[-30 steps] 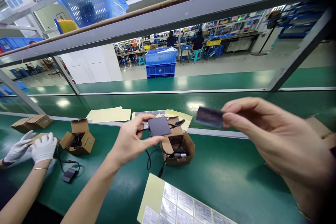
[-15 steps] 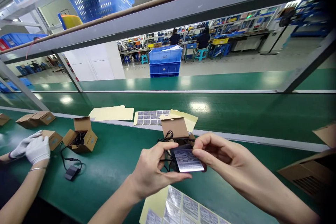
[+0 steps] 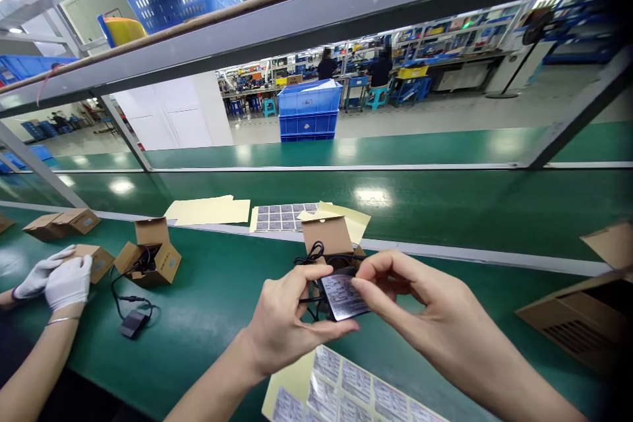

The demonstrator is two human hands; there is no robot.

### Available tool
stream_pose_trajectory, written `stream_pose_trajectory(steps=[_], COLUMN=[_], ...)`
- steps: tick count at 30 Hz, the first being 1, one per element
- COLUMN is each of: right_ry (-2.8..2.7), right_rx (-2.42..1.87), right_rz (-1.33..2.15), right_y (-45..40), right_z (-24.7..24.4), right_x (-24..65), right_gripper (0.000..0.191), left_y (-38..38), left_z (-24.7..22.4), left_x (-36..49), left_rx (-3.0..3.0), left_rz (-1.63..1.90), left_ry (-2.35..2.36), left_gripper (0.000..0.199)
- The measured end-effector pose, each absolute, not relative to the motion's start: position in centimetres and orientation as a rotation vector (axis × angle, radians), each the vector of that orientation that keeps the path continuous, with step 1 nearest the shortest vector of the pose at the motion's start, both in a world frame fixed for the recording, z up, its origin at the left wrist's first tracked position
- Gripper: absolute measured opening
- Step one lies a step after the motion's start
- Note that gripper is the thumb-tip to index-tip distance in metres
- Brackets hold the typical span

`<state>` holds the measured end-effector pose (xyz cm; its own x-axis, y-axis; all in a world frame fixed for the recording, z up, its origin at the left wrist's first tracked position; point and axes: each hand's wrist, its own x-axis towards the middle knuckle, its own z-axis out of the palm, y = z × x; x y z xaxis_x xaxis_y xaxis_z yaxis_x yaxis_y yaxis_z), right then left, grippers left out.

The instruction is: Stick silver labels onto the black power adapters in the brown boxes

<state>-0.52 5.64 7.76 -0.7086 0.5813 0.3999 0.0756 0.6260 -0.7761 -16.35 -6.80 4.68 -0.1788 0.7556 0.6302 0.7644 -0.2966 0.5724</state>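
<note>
My left hand [image 3: 281,320] grips a black power adapter [image 3: 349,271] between the thumb below and fingers above. Over the adapter's upper face lies a silver printed label [image 3: 343,298]. The thumb and forefinger of my right hand [image 3: 420,293] pinch at the label's upper right edge; the other fingers are curled. A black cable [image 3: 312,254] loops behind my left fingers, in front of an open cardboard box [image 3: 327,235]. Below my hands, a sheet of silver labels [image 3: 341,386] on yellow backing rests on the green bench.
To the left, a co-worker's white-gloved hands [image 3: 66,283] hold a small closed box [image 3: 96,262]. Nearby stand an open box [image 3: 168,264] with cables and another adapter [image 3: 133,324]. More label sheets [image 3: 279,217] lie behind. A larger carton [image 3: 568,323] is at right.
The label now lies flatter against the adapter, and its lower right edge no longer sticks out as far. My right fingers have shifted slightly left. The whole view has moved slightly.
</note>
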Motion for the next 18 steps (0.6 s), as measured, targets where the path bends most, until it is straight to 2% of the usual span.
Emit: stream_pose_trajectory(steps=[3, 7, 10, 15, 18], right_ry=[-2.149, -2.210, -2.153, -2.279, -2.371], right_rx=[-0.586, -0.453, -0.465, -0.550, -0.544], right_rz=[0.901, 1.408, 1.474, 1.325, 1.316], right_y=[5.8, 6.1, 5.5, 4.4, 4.6], right_z=[7.2, 6.6, 5.9, 5.8, 6.5], right_x=[-0.9, -1.5, -1.8, -1.8, -1.3], right_gripper=[0.023, 0.029, 0.035, 0.015, 0.014], left_y=[-6.8, -6.7, -6.5, -6.3, -5.9], left_z=[4.5, 3.8, 3.2, 3.8, 4.5], left_x=[-16.3, -16.5, -16.7, -17.2, -17.2], left_rx=[-1.984, -1.991, -2.004, -2.054, -2.106], left_rz=[-1.433, -1.324, -1.274, -1.091, -1.022], left_ry=[-1.788, -1.724, -1.680, -1.577, -1.549], left_gripper=[0.050, 0.048, 0.050, 0.041, 0.040])
